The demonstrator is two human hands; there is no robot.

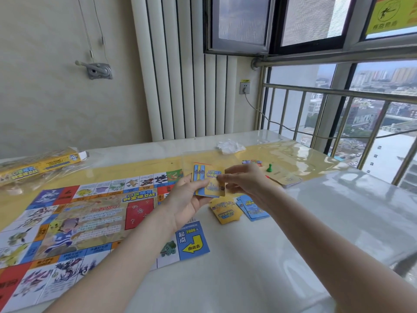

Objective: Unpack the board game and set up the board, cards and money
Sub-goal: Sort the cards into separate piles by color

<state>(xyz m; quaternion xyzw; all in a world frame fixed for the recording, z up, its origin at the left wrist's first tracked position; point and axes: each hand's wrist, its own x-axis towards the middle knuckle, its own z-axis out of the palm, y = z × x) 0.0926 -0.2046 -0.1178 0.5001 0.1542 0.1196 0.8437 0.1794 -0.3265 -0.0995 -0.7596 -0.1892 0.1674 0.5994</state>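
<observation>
Two hands met above the table's middle: left hand [189,199] cupped under a small fan of cards [208,184], right hand [243,179] pinched the top card's right edge. Looked thin, light, glossy, apt to slide and bend; best taken by the short edges, thumb on top. Lay flat on the table: board [74,224] at the left edge, yellow pile [225,212] and blue pile [252,207] just right of it. Stood further back: green pawn [268,168].

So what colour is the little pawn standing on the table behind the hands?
Green. The pawn shows in the head view, just beyond the right hand.
</observation>
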